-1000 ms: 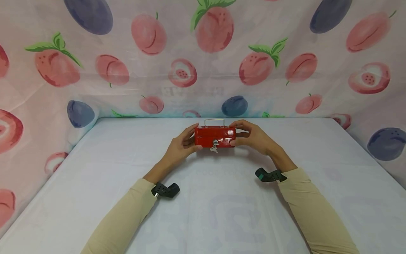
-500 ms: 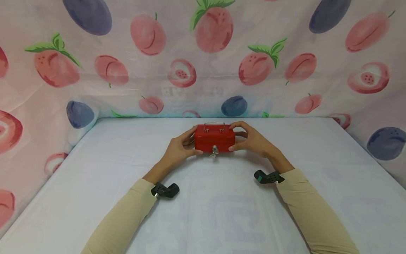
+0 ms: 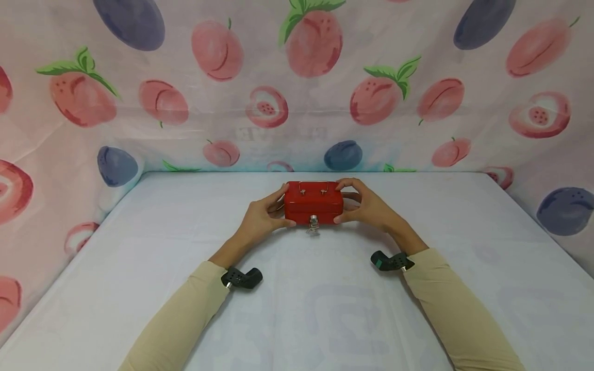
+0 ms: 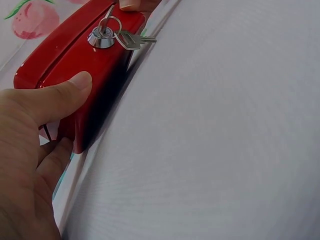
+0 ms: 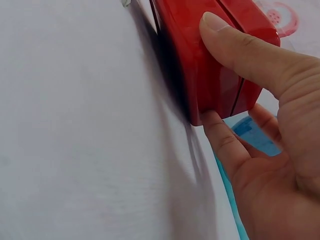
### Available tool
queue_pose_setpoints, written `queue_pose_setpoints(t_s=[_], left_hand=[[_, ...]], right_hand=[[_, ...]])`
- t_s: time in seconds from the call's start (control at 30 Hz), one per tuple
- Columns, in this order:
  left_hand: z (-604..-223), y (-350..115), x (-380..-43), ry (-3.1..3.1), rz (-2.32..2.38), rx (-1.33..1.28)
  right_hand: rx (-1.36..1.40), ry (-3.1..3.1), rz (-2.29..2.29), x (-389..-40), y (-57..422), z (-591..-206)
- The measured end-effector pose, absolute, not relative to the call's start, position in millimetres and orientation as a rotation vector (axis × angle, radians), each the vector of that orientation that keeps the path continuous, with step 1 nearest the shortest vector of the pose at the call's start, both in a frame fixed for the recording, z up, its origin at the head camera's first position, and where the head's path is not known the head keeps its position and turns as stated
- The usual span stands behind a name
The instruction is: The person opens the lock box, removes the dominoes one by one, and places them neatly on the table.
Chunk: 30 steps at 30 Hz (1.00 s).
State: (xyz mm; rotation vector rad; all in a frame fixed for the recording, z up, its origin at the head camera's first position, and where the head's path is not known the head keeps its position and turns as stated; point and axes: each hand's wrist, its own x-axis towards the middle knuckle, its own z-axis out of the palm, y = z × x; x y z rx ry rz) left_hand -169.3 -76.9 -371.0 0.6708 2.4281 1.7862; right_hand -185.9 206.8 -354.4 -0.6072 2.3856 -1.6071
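A small red metal cash box (image 3: pixel 313 205) is held between two hands near the far edge of the table, its lid closed. Its wire handle (image 3: pixel 313 182) lies low along the top. From the lock (image 4: pixel 101 37) on the front hang keys (image 4: pixel 131 40) on a ring. My left hand (image 3: pixel 262 215) grips the left end, thumb on the front face and fingers at the side. The right hand (image 3: pixel 366 206) grips the other end likewise, its thumb (image 5: pixel 235 42) flat against the front. In both wrist views a dark shadowed underside shows close over the white cloth.
A white cloth (image 3: pixel 297 299) covers the table. Behind it and at both sides hangs a fruit-printed curtain (image 3: pixel 264 62). Each wrist wears a black camera mount, the left mount (image 3: pixel 242 278) and the right mount (image 3: pixel 391 261), below beige sleeves.
The cash box has come down and toward me and tipped, so more of its top shows. Its handle has folded from upright to lying down. Both hands keep their grip.
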Motion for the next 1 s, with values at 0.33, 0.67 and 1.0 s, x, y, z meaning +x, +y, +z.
queue_pose_setpoints(t_s=[0.33,0.67,1.0], left_hand=[[-369,-77,-167,2.47,1.781,0.655],[-397,-81,-188,2.465,1.83,0.691],[-400,-80,-191,2.471,1.848,0.706]], right_hand=[[-0.652,2.381,-1.626,-188,206,-359],[-0.66,2.401,-1.606,-187,205,-358],[-0.687,2.376,-1.633,-187,205,-359]])
